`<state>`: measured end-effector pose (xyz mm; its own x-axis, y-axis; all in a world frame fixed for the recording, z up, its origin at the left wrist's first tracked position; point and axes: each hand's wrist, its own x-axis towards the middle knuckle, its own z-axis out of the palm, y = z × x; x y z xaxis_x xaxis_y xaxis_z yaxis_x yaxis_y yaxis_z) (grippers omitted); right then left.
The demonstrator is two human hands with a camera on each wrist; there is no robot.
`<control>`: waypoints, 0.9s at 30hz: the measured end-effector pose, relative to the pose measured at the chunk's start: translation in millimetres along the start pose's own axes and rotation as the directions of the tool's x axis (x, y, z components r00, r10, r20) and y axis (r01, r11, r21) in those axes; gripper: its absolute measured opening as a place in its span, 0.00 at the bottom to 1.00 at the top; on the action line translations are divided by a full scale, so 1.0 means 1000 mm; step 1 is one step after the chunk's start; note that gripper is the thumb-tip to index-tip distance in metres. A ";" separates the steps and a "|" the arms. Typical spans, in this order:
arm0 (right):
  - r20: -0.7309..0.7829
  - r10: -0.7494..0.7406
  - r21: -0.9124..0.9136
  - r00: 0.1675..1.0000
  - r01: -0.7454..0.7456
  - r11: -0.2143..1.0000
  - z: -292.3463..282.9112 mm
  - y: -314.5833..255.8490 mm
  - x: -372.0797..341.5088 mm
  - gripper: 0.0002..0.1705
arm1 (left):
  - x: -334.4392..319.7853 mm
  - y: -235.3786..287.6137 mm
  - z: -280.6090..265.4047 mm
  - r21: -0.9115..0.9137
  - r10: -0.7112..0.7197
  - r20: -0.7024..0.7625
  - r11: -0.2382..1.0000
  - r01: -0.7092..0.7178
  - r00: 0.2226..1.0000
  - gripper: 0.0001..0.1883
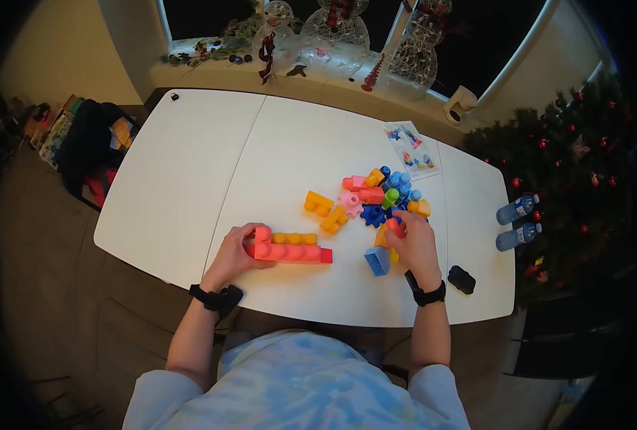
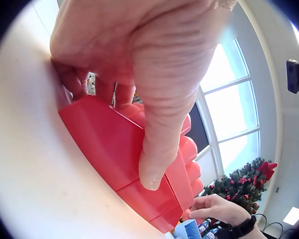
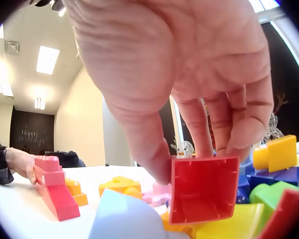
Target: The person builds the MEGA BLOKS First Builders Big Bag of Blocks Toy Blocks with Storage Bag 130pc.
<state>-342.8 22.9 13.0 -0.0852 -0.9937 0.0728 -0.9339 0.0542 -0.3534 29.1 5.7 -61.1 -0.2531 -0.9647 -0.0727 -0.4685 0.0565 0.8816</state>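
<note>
My left hand (image 1: 234, 252) grips the left end of a long red and pink toy block assembly (image 1: 290, 253) low over the table. A row of yellow-orange studs (image 1: 297, 239) shows along its far side. In the left wrist view the thumb presses on the assembly's smooth red side (image 2: 102, 139). My right hand (image 1: 419, 249) pinches a red toy block (image 3: 204, 189) between thumb and fingers, its hollow underside facing the right wrist camera. Just below that block are a light blue block (image 1: 377, 261) and a yellow block (image 3: 229, 221).
A pile of mixed blocks (image 1: 390, 197) with gear-shaped pieces lies beyond my right hand. Two orange pieces (image 1: 320, 203) sit left of it. A picture sheet (image 1: 413, 154) lies farther back. A black object (image 1: 462, 279) rests at right; two water bottles (image 1: 517, 209) stand past the table's edge.
</note>
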 end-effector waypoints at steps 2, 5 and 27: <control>-0.018 0.016 0.295 1.000 -0.010 0.955 -0.012 -0.026 0.006 0.24 | 0.001 -0.003 0.000 -0.022 0.006 0.014 1.000 -0.005 1.000 0.37; -0.080 -0.171 0.552 0.982 0.187 0.813 -0.004 -0.066 0.013 0.22 | 0.003 -0.007 0.000 -0.057 0.036 0.026 0.998 -0.034 0.999 0.36; 0.115 -0.519 0.543 0.847 0.384 0.747 0.081 -0.137 0.025 0.11 | 0.002 -0.008 0.002 -0.025 0.055 -0.030 0.998 -0.055 0.998 0.36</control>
<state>-188.6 -17.7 -12.6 0.4526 -0.8811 0.1376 -0.5415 -0.3941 -0.7426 30.4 3.6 -69.4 -0.2530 -0.9674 -0.0105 -0.4322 0.1033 0.8958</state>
